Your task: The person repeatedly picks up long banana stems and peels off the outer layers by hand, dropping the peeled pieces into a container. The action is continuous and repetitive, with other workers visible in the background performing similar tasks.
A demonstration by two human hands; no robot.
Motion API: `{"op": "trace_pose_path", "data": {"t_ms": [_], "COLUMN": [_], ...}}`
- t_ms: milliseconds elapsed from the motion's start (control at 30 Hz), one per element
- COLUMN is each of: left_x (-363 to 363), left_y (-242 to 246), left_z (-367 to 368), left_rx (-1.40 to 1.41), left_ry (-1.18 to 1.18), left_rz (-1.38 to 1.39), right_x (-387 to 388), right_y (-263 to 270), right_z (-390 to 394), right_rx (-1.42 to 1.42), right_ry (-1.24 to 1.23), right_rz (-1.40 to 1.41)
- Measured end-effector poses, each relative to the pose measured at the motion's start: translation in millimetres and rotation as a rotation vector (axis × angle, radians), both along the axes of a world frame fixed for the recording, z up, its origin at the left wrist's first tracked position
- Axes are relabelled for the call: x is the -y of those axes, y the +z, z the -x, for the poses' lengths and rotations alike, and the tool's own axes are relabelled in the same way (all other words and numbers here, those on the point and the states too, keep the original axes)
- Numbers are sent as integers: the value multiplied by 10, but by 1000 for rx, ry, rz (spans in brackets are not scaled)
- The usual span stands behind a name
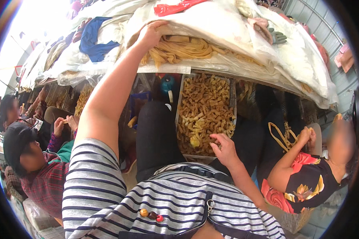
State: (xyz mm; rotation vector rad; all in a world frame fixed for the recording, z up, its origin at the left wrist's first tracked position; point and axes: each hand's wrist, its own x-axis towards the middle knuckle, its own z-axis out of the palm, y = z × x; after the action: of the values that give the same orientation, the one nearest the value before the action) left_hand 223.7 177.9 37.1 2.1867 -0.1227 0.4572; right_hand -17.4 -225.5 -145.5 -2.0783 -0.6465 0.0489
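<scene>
My left hand (pixel 151 34) is stretched out to the table and grips the raised edge of a white sheet (pixel 203 25). Under that edge lies a folded bundle of long, soft yellowish strips (pixel 182 49). My right hand (pixel 226 149) hangs over the near right side of a crate, fingers apart, with nothing visible in it. Between my knees stands the light-coloured plastic crate (pixel 177 119), filled with many short tan pieces (pixel 206 101). A paler yellow lump (pixel 194 142) sits among them, left of my right hand.
A blue cloth (pixel 92 38), a red plastic piece (pixel 176 7) and a grey-green glove (pixel 276 36) lie on the sheets. Below the table are a blue basket (pixel 140 103) and a teal container (pixel 167 83). People sit close by: one (pixel 308 179) at right, others (pixel 45 179) at left.
</scene>
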Motion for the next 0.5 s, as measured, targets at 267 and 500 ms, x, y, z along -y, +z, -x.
{"op": "trace_pose_path", "data": {"t_ms": [267,500], "left_x": [219,703], "left_y": [-313,278], "left_z": [-11,419], "left_rx": [-164,63], "left_ry": [283,-154], "left_rz": [-919,-477], "right_x": [50,53], "right_y": [-15,-16], "right_z": [304,304], "right_rx": [-180,-109], "right_ry": [102,105], "right_rz": [78,128]}}
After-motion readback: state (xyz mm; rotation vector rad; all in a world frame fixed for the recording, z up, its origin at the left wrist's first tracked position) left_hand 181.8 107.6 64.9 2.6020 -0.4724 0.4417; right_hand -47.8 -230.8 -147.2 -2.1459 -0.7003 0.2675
